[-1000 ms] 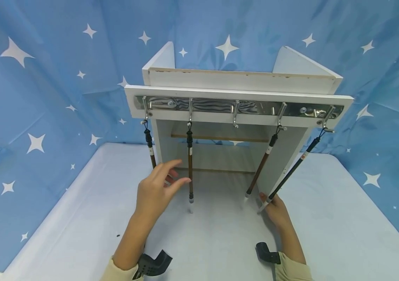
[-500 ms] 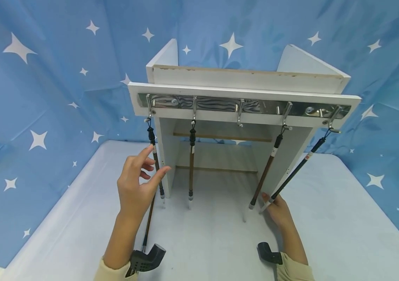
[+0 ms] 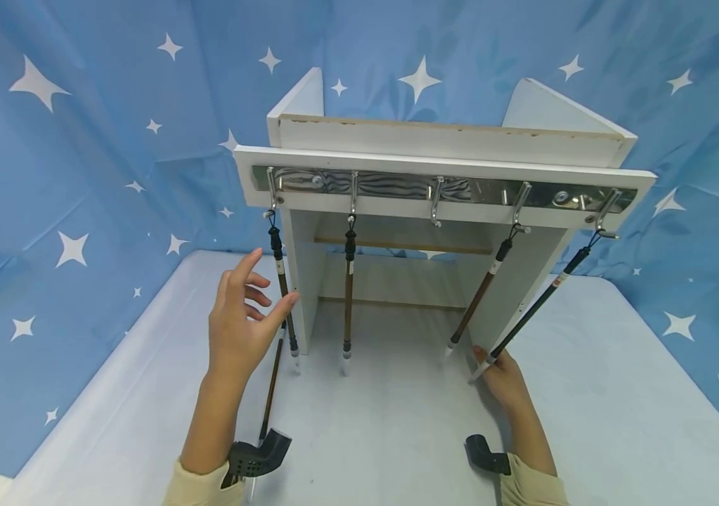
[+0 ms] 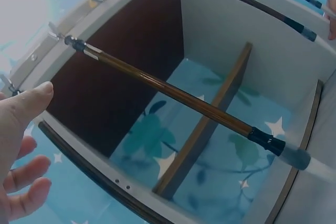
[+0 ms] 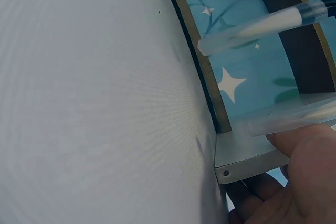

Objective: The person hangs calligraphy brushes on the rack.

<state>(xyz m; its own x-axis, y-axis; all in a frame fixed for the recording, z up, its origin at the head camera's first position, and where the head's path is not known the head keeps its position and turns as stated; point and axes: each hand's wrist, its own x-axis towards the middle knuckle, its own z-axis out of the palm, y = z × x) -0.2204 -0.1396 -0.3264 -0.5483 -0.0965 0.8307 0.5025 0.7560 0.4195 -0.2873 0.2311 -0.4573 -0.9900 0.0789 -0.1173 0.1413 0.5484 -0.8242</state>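
Note:
My left hand (image 3: 239,316) is raised at the left, thumb and fingers spread apart and holding nothing. It is beside the leftmost hanging calligraphy brush (image 3: 282,274), near the thumb tip. A second brown brush (image 4: 173,94) hangs to its right. Two more, a brown brush (image 3: 483,289) and a black brush (image 3: 538,303), hang by loops at the right, tips in clear caps. My right hand (image 3: 503,379) grips the lower front edge of the white rack's right side panel (image 5: 252,167), thumb inside and fingers outside. Part of that hand is behind the black brush.
The white rack (image 3: 448,158) stands on the white-covered table (image 3: 397,436), carrying a metal strip of hooks. A middle hook (image 3: 437,202) has no brush on it. Another brush (image 3: 274,386) lies on the table by my left forearm. A blue starry cloth (image 3: 112,140) hangs behind.
My left hand has moved left, away from the second brush to beside the leftmost one. The inner right brush has swung slightly. My right hand keeps its place on the panel.

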